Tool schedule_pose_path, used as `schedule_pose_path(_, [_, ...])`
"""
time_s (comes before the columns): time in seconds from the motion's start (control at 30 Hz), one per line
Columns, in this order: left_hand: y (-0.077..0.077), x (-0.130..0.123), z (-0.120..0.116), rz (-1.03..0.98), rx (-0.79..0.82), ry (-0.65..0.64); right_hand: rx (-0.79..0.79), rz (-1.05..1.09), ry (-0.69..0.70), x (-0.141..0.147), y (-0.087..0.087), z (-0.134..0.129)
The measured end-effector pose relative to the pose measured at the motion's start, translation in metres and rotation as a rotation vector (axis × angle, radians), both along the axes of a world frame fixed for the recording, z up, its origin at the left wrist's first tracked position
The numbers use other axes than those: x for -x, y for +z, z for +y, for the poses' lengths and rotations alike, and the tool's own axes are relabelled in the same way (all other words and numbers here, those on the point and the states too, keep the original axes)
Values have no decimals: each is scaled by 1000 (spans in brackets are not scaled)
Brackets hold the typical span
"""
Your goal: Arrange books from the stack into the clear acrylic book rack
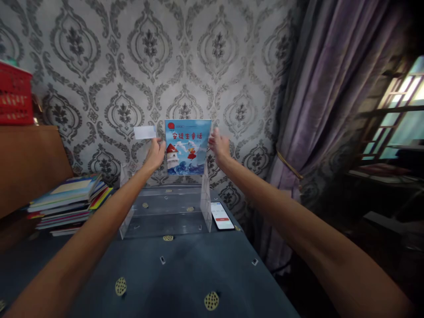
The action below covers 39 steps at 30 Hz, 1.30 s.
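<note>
A blue picture book (188, 152) with red Chinese lettering on its cover stands upright at the top of a clear stepped rack (206, 196). Left of the book, my left hand (156, 154) is closed on the edge of a small white card (145, 132). The card sticks out leftward from the fingertips, in front of the wallpaper. My right hand (219, 145) is raised at the book's right edge, its fingers apart and slightly blurred. Whether it touches the book I cannot tell.
A stack of books (71, 201) lies on the table (172, 278) at left, near a brown wooden box (33, 163) with a red basket (15, 95) on top. A lit phone (221, 216) lies right of the rack. A purple curtain (318, 110) hangs at right.
</note>
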<state>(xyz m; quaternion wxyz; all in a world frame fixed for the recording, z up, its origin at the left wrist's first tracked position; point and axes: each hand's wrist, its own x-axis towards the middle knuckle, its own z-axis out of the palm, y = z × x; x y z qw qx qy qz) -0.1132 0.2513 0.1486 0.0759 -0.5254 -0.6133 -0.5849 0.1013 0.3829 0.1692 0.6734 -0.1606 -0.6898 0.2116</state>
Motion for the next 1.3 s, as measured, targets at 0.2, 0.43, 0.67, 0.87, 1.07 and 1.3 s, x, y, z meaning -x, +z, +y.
schedule_pose_path(0.2, [-63, 25, -81, 319, -85, 167, -9, -108, 94, -27, -77, -102])
schedule_pose_path(0.43, [-113, 97, -183, 531, 322, 552, 13, -878, 617, -24, -194, -227])
schedule_pose_path(0.67, [-115, 181, -223, 488, 736, 752, 399, -937, 621, -7, -253, -262])
schedule_pose_path(0.87, [-117, 211, -237, 501, 919, 736, 615, -914, 693, -6, -263, -257])
schedule_pose_path(1.07, [-122, 211, -250, 607, 895, 737, 631, -891, 713, -6, -264, -254])
schedule_pose_path(1.3, [-109, 213, -263, 669, 936, 712, 629, -890, 731, -7, -262, -255])
